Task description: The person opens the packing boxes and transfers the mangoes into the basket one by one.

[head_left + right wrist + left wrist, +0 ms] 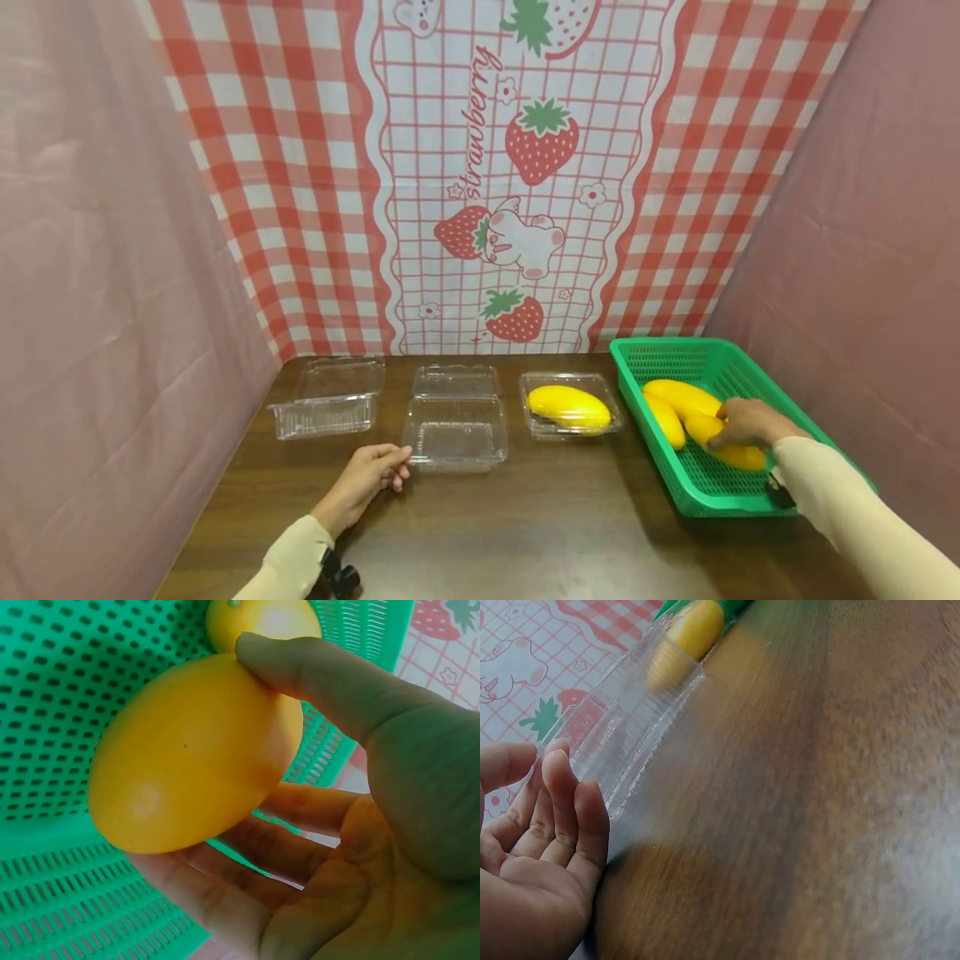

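In the green basket my right hand (752, 423) holds a yellow mango (187, 757), thumb on its upper side and fingers around the far side and underneath. Other yellow mangoes (663, 419) lie beside it in the basket. My left hand (369, 477) pinches the front left corner of a clear plastic clamshell box (457, 442) between thumb and forefinger. That box stands with its lid folded back and nothing inside. To its right, a closed clear box (613, 414) contains one yellow mango (568, 407).
The green basket (675, 492) stands at the table's right side. Another open clear box (324, 417) sits at the back left. A checked strawberry cloth (315, 208) hangs behind the wooden table (510, 533), with pink cloth at both sides.
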Action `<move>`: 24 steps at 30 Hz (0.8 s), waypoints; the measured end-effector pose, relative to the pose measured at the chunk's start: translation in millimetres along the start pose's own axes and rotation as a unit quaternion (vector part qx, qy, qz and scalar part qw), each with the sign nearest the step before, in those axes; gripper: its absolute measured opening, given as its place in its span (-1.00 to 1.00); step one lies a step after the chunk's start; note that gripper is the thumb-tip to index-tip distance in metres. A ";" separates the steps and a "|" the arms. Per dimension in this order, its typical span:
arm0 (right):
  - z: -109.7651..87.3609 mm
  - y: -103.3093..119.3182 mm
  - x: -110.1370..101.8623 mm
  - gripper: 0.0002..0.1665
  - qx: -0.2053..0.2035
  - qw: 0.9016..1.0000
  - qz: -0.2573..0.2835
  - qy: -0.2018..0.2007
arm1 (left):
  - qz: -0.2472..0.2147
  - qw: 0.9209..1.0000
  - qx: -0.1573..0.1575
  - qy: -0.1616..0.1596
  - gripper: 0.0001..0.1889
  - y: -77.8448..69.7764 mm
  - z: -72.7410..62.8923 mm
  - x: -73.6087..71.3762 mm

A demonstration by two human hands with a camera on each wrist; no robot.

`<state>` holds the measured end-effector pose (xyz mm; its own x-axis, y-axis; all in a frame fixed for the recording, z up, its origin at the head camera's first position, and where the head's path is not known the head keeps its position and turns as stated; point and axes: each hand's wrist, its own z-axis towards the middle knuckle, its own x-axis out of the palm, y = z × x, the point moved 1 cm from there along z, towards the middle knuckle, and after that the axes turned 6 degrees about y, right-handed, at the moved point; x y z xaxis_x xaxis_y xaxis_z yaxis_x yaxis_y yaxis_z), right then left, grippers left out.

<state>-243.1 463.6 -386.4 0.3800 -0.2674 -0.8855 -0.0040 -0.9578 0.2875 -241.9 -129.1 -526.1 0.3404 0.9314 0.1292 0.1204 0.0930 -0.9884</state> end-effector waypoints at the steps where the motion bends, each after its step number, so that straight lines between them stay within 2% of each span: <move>1: 0.9 -0.3 0.6 -0.12 0.001 1.000 0.002 0.003 | 0.000 1.000 0.000 0.001 -0.70 0.1 0.0 0.0; 4: 3.6 -0.2 1.9 -0.19 0.008 1.000 0.005 0.007 | -0.002 1.000 -0.001 0.003 -0.70 0.8 0.1 0.2; 10: 7.1 2.1 3.1 -0.20 0.027 0.999 0.018 0.021 | -0.004 1.000 0.002 0.005 -0.71 0.4 -0.3 -0.2; 13: 6.9 2.5 5.0 -0.31 0.036 0.999 0.024 0.032 | -0.006 1.000 0.001 0.003 -0.71 0.5 -0.6 0.1; 18: 7.5 3.6 7.8 -0.51 0.028 0.999 -0.001 0.044 | -0.005 1.000 0.004 0.003 -0.70 0.2 -0.6 0.2; 24: 6.8 6.3 6.2 -0.48 0.020 0.999 -0.001 0.046 | -0.003 1.000 0.008 0.003 -0.71 0.1 -0.8 0.7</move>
<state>-247.1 455.2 -392.5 0.4633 -0.2560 -0.8484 -0.0387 -0.9623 0.2692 -240.9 -128.8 -526.1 0.3457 0.9284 0.1364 0.1087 0.1048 -0.9885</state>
